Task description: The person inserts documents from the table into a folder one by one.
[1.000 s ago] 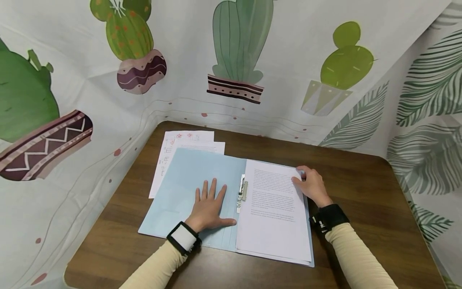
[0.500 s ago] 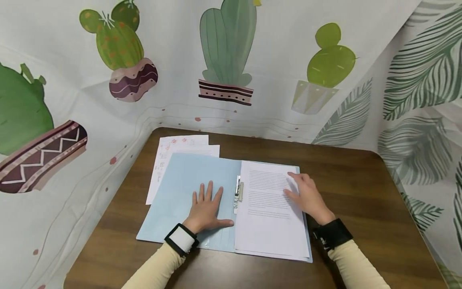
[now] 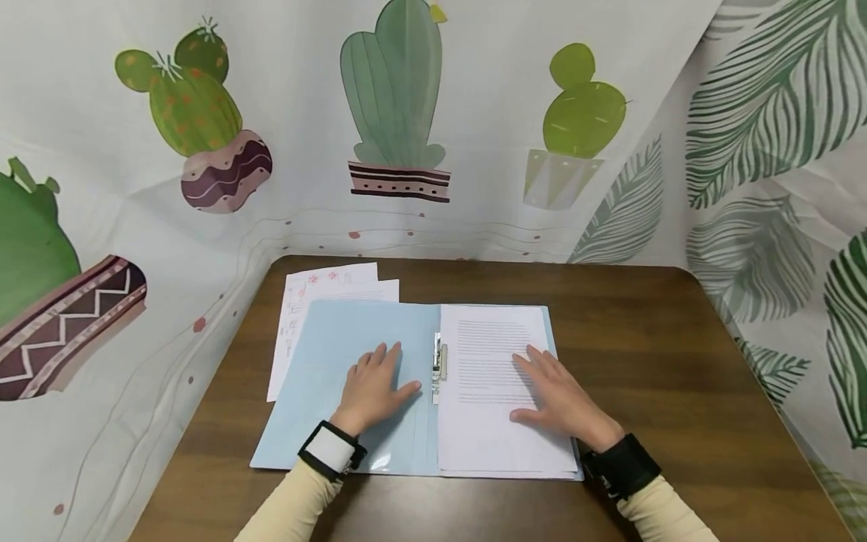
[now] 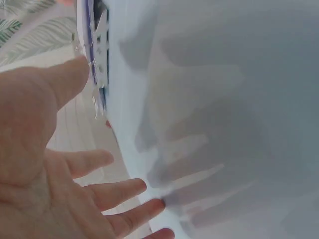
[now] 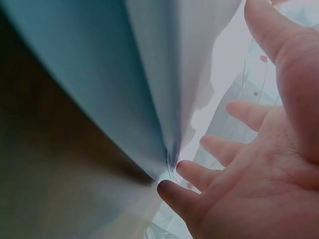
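The light-blue file folder [image 3: 352, 339] lies open and flat in front of you on the brown wooden table [image 3: 643, 354], its spine running away from you and a metal clip fastener [image 3: 438, 363] sitting along that spine. On the folder's right half rests a stack of printed pages [image 3: 488, 421], long axis pointing away from you, text lines across the upper part. Your right hand [image 3: 558, 399] lies flat on that stack, fingers straight and slightly spread, tips pointing up-left toward the clip, so the bound edge is just to the left of your fingertips and the free edge runs under the outer side of your palm. Your left hand [image 3: 372, 388] presses the bare left flap, fingers extended and a little apart, thumb reaching toward the clip; it holds nothing. Both hands sit about equally near the fastener, one on each side. Beyond the folder's far left corner, loose printed sheets [image 3: 318, 282] stick out from under it. A cactus-print cloth [image 3: 406, 113] hangs behind the table.
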